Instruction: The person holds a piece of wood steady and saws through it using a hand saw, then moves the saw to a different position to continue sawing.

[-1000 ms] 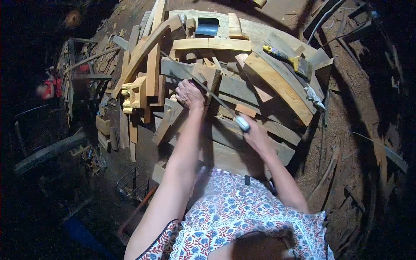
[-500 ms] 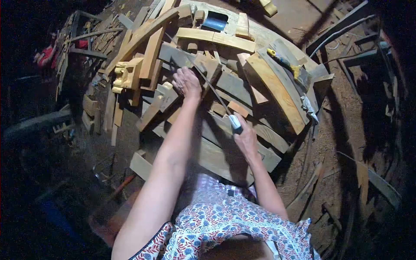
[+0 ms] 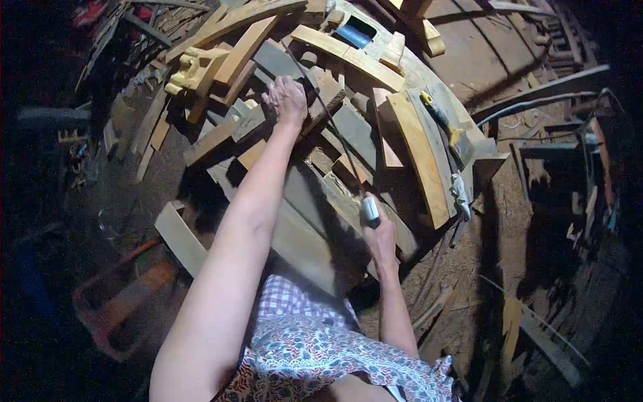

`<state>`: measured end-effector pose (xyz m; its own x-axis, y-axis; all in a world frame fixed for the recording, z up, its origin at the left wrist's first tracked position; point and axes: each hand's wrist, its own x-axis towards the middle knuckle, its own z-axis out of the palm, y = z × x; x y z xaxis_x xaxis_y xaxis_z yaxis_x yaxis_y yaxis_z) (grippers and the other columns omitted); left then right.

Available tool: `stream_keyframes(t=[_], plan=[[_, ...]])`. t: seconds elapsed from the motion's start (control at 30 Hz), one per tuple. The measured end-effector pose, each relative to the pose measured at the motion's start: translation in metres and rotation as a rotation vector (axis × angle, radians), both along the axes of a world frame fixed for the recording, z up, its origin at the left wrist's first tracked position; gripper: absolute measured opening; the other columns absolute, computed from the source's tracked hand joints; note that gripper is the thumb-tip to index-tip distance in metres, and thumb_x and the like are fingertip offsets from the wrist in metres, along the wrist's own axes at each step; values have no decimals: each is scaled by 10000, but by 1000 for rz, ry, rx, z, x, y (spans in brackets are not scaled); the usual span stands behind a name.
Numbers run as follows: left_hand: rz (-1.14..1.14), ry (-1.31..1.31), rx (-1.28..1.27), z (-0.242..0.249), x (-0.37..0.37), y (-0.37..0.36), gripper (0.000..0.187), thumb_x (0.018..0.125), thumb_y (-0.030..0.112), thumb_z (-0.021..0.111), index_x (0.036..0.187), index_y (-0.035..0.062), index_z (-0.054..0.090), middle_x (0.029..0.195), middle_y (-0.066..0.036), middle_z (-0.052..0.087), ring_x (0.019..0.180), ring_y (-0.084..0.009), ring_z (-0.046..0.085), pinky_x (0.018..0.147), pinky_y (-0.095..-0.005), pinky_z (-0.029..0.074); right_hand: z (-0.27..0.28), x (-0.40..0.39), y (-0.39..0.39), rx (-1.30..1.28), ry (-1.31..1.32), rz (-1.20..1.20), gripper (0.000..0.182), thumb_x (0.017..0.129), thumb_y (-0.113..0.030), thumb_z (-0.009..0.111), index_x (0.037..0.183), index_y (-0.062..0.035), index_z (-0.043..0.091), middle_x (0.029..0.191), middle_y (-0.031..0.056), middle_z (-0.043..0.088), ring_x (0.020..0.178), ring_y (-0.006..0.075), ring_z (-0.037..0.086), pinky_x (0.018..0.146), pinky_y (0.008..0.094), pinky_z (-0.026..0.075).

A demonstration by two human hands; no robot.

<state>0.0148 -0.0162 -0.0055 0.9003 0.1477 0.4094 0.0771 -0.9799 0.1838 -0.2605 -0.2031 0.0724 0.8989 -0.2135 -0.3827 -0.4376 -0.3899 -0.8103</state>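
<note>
My right hand (image 3: 380,234) is closed round the pale and dark handle (image 3: 370,210) of a long thin tool, maybe a saw or file. Its narrow blade (image 3: 333,127) runs up and left across the wood pieces. Up and to the left, my left hand (image 3: 287,100) rests with bent fingers on a wooden block (image 3: 326,90); its fingertips are partly hidden, so its grip is unclear. Beneath both hands lie several grey boards (image 3: 355,134). A small orange-brown block (image 3: 353,167) sits just left of the blade's lower part.
A curved plank (image 3: 418,157) stands at the right, beside a yellow-handled brush (image 3: 442,117) and a crumpled pale cloth or glove (image 3: 459,191). Carved yellow wood (image 3: 191,70) lies at the left. A blue object (image 3: 355,35) is at the top. Wood scraps cover the ground.
The view has shifted, so the wood pile appears turned and farther left. My right hand and the tool handle appear lower in the view. My left hand remains at the block.
</note>
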Motion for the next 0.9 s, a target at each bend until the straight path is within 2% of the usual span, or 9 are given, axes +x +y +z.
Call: stream_keyframes(t=[0.2,0.27,0.33,0.5,0.53,0.73,0.8,0.83,0.9], plan=[[53,-48,-26,-2,2,0,131,781,208,489,778,90,548,849,-99,553,850,-283,530,723,-461,382,8,7,-12,10,60,68,562,695,-30,519,1249,-121,487,1045,198,592,952,324,583,817,330,443],[11,8,-26,5,3,1,153,789,218,486,796,83,556,862,-111,557,869,-289,534,736,-471,391,3,-8,-10,-68,-95,78,572,693,-36,536,1256,-127,483,999,211,601,937,334,590,810,342,450],[-8,-58,-12,-1,6,1,155,816,232,448,791,101,528,853,-99,546,831,-289,525,682,-457,389,8,-22,-12,-92,146,34,600,685,-27,535,1271,-137,471,952,228,606,915,338,602,787,354,460],[-63,-27,-55,3,3,3,162,790,229,465,792,86,541,855,-106,540,834,-287,509,714,-444,370,-22,14,3,-115,-103,65,625,667,-49,536,1276,-165,465,825,262,601,738,398,591,673,417,461],[-58,18,-51,5,0,2,179,773,235,484,808,77,561,882,-117,554,873,-288,518,740,-443,370,-5,39,11,-175,55,106,626,666,-50,533,1277,-165,462,855,270,598,765,399,588,689,416,460],[-96,28,-95,11,-2,-1,144,787,215,471,783,87,538,862,-112,534,859,-282,489,745,-429,361,3,54,31,-147,-23,108,577,709,-85,549,1277,-123,455,890,271,597,805,386,596,702,407,464],[-84,23,-115,11,-2,-2,150,793,224,471,784,90,538,855,-110,529,856,-278,487,742,-428,362,12,47,41,-199,1,59,573,726,-88,546,1288,-109,439,902,264,603,811,366,606,695,395,469],[-86,7,-123,12,-2,-2,128,796,208,478,783,98,542,841,-97,533,837,-271,496,730,-423,366,9,48,42,-213,136,63,606,716,-89,551,1307,-109,417,913,244,608,807,330,613,701,366,469],[-90,-25,-146,15,-2,-1,98,797,183,488,779,102,540,824,-85,534,814,-265,505,717,-416,369,1,46,44,-193,103,56,623,704,-88,552,1311,-105,412,878,229,609,775,311,612,690,357,468]])
